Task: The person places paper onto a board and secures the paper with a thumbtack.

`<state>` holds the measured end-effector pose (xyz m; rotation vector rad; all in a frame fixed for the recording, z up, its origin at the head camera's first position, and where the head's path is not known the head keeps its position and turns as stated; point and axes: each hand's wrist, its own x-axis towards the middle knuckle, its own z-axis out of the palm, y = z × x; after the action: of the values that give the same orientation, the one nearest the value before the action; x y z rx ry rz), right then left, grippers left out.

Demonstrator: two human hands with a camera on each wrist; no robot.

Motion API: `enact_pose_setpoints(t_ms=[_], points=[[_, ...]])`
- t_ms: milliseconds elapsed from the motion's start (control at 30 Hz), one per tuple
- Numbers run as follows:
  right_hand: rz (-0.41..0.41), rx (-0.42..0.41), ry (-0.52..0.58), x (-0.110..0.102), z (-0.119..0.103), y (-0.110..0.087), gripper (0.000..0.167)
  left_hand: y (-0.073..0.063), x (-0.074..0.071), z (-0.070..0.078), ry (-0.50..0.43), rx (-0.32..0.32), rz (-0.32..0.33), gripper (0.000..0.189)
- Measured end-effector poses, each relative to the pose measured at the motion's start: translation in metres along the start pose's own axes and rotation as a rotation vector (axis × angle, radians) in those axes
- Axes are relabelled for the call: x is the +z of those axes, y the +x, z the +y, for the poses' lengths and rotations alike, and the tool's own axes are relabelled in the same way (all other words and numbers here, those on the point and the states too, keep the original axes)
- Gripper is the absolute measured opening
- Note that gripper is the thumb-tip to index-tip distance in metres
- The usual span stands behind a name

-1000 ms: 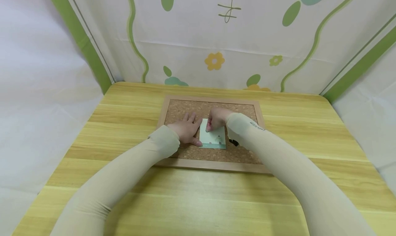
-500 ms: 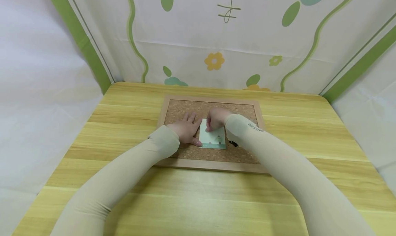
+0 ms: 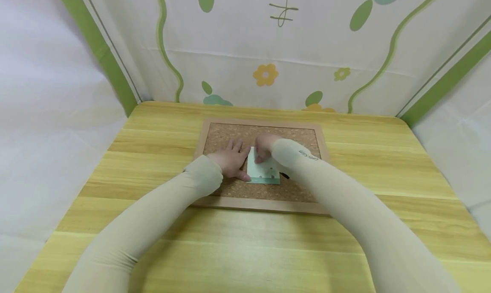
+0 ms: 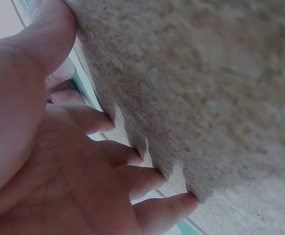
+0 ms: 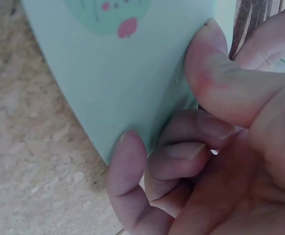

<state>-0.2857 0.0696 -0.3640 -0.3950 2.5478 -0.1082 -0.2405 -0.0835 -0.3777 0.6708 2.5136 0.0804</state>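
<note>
A pale green card (image 3: 261, 169) with a printed cactus (image 5: 108, 14) lies on a cork board (image 3: 261, 192) in a wooden frame. My left hand (image 3: 230, 161) rests flat beside the card's left edge, fingers spread, its thumb at the lower left corner. In the left wrist view, the fingertips (image 4: 154, 176) touch the cork. Over the upper part of the card, my right hand (image 3: 265, 144) has its fingers curled and its thumb (image 5: 216, 73) against the card. The little finger touches near a corner. The index fingertip is hidden, so I cannot tell whether anything is pinched there.
On the cork to the right of the card is a small black thing (image 3: 284, 176), partly covered by the right sleeve (image 3: 307, 169). The board lies on a yellowish wooden table (image 3: 230, 250), with a white patterned curtain (image 3: 230, 41) behind it.
My right hand and forearm have shifted slightly left, and the wrist has turned a little. The sleeve covers more of the black thing. The left hand stays in place.
</note>
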Motion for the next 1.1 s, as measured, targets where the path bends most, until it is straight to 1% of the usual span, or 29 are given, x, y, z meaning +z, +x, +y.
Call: enact_pose_setpoints(t_ms=[67,167,300,400,467,600,700,800,867,1000,1100], points=[[0.002,0.005,0.003,-0.001,0.0,0.001,0.033,0.001,0.0,-0.001,-0.004,-0.001,0.002,0.104],[0.007,-0.011,0.028,0.0,0.003,0.004,0.027,0.002,0.001,-0.002,0.004,-0.002,0.002,0.104],[0.005,-0.07,0.128,0.006,0.013,0.008,0.016,0.003,0.004,-0.005,0.014,0.002,0.0,0.104],[0.003,-0.119,0.209,0.008,0.023,0.008,0.016,0.004,0.006,-0.006,0.012,0.007,0.0,0.104],[0.008,-0.145,0.253,0.007,0.028,0.006,0.016,0.005,0.006,-0.007,0.008,0.008,0.002,0.104],[0.035,-0.144,0.318,-0.002,0.038,-0.005,0.019,0.007,0.005,-0.008,0.0,0.001,0.001,0.104],[0.101,-0.156,0.336,-0.012,0.047,-0.02,0.023,0.009,0.005,-0.009,0.004,-0.003,-0.004,0.105],[0.204,-0.203,0.326,-0.021,0.061,-0.038,0.023,0.011,0.007,-0.011,0.007,0.005,-0.007,0.105],[0.278,-0.216,0.315,-0.025,0.071,-0.051,0.023,0.01,0.009,-0.013,0.004,0.015,-0.01,0.105],[0.418,-0.226,0.296,-0.029,0.094,-0.079,0.024,0.007,0.009,-0.019,-0.048,0.058,-0.005,0.103],[0.484,-0.204,0.28,-0.026,0.113,-0.098,0.026,0.001,0.006,-0.025,-0.101,0.093,0.022,0.1]])
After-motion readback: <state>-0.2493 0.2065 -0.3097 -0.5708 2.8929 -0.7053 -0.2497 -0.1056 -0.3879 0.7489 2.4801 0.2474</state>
